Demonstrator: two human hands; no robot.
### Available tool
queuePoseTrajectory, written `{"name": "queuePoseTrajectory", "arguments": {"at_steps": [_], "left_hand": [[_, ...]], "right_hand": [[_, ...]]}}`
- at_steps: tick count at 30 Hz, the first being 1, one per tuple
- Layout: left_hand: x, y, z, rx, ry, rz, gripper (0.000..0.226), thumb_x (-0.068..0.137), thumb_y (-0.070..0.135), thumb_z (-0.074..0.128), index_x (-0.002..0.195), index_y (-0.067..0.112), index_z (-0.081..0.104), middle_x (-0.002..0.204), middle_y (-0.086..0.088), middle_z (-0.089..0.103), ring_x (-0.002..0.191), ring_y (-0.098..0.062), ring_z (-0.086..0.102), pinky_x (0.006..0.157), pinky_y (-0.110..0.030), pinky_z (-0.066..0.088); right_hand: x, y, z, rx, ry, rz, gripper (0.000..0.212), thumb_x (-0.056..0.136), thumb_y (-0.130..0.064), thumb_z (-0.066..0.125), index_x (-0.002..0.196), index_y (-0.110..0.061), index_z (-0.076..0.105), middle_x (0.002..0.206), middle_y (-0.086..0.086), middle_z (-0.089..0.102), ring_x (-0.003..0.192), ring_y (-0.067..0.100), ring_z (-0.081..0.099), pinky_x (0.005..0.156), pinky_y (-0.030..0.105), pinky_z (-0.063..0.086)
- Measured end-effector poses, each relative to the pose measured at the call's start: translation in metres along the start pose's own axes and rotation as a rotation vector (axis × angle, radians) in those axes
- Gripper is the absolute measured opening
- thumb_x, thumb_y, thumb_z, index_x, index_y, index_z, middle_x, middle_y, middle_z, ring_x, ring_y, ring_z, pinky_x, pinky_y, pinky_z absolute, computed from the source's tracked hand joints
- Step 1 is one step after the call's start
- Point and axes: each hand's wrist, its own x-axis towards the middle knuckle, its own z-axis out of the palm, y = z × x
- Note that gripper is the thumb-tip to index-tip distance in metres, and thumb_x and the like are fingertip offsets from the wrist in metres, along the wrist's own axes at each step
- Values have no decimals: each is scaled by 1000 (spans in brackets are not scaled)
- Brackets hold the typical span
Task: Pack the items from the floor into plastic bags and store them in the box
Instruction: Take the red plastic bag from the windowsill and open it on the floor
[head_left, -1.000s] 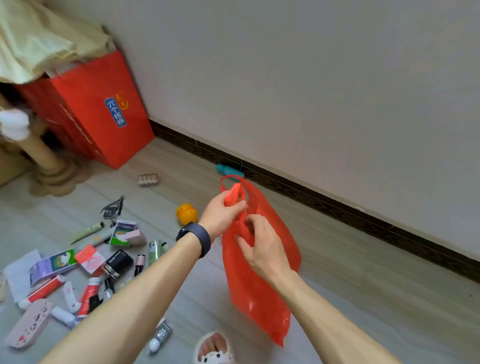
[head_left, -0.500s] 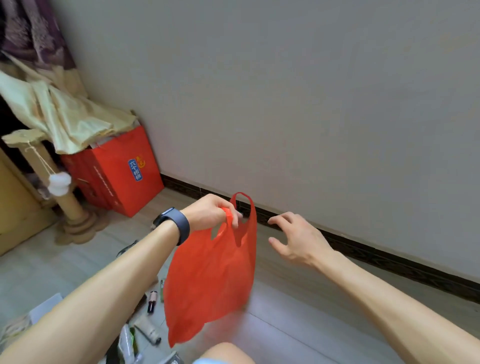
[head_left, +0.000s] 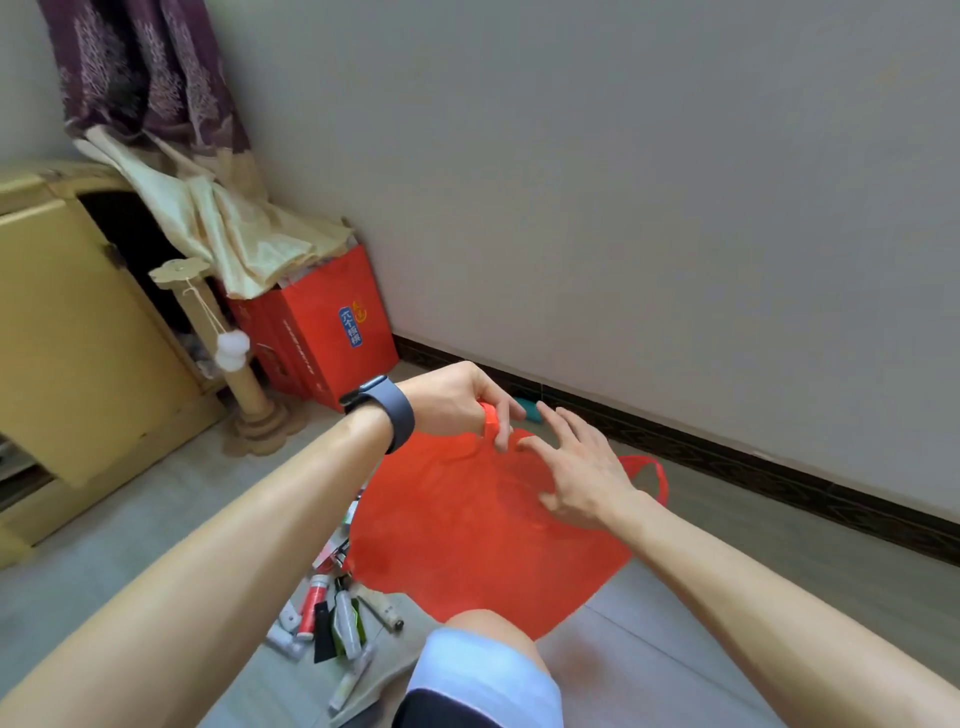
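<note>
A red plastic bag (head_left: 467, 525) hangs spread wide in front of me, above the floor. My left hand (head_left: 460, 402), with a dark watch on its wrist, pinches one handle of the bag at the top. My right hand (head_left: 576, 470) hovers over the bag's upper edge with fingers spread and holds nothing. The bag's other handle (head_left: 652, 473) sticks out loose at the right. Several tubes and small bottles (head_left: 332, 618) lie on the floor under my left forearm, partly hidden by the bag. A red box (head_left: 327, 332) stands against the wall.
A yellow cabinet (head_left: 67, 338) stands at the left, with a cardboard post and white pompom (head_left: 232, 348) beside it. Cream cloth (head_left: 228, 228) drapes over the red box. A teal object (head_left: 530, 410) lies by the baseboard. My knee (head_left: 488, 639) rises at the bottom centre.
The view has tilted up toward the wall. The bag has billowed wider and swung to the right. My right hand, apart from the bag before, now reaches over its top edge.
</note>
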Motion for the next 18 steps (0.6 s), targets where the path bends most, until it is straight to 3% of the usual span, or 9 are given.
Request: {"name": "queuePoseTrajectory", "arguments": {"at_steps": [3, 6, 8, 10, 12, 14, 16, 18], "left_hand": [[-14, -8, -7, -29, 25, -28, 44, 89, 5, 65, 54, 31, 73, 114, 13, 69, 95, 9, 64, 82, -9, 48], [-28, -20, -11, 118, 21, -118, 51, 80, -2, 47, 52, 33, 71, 109, 13, 71, 99, 4, 64, 87, -15, 48], [-31, -30, -9, 346, -20, -188, 46, 73, 3, 44, 51, 34, 69, 94, 15, 74, 93, -4, 66, 83, -19, 50], [-29, -40, 2, 539, -97, -253, 31, 74, 9, 54, 57, 29, 69, 69, 12, 68, 81, -16, 64, 68, -23, 48], [-24, -47, 19, 653, -161, -315, 12, 77, 21, 67, 79, 31, 75, 73, 11, 67, 86, -20, 65, 67, -24, 45], [-15, -55, 37, 772, -200, -367, 33, 82, 30, 60, 112, 39, 69, 100, 10, 72, 101, -20, 65, 82, -29, 50], [0, -59, 53, 758, -264, -466, 59, 77, 30, 45, 134, 41, 51, 108, 7, 72, 104, -19, 64, 92, -34, 50], [17, -61, 64, 585, -325, -585, 84, 63, 29, 45, 145, 42, 35, 104, 5, 70, 89, -19, 64, 81, -29, 51]], "right_hand": [[3, -9, 9, 10, -210, 34, 40, 87, -35, 61, 127, -42, 58, 160, 0, 26, 152, 29, 0, 121, 57, 1], [-2, -10, 18, 92, -283, 113, 41, 90, -18, 48, 123, -36, 64, 132, -4, 60, 139, 25, 39, 118, 60, 8], [-4, -4, 15, 137, -201, 135, 47, 89, -11, 44, 127, -32, 61, 125, -2, 59, 125, 24, 53, 114, 52, 25], [-4, 5, 7, 149, -155, 132, 47, 89, -10, 46, 128, -32, 59, 125, 1, 55, 117, 29, 58, 102, 43, 42], [-5, 18, -3, 103, -111, 157, 41, 89, -13, 49, 124, -31, 61, 124, 3, 52, 109, 33, 61, 91, 41, 48], [-9, 32, -13, -12, -46, 190, 32, 89, -17, 49, 117, -25, 63, 121, 6, 50, 100, 36, 63, 80, 42, 49], [-17, 46, -19, -121, 5, 184, 24, 90, -21, 48, 108, -20, 63, 116, 7, 50, 90, 36, 64, 69, 40, 46], [-29, 57, -18, -191, 23, 112, 23, 92, -30, 44, 101, -19, 62, 111, 6, 51, 84, 35, 64, 61, 37, 40]]}}
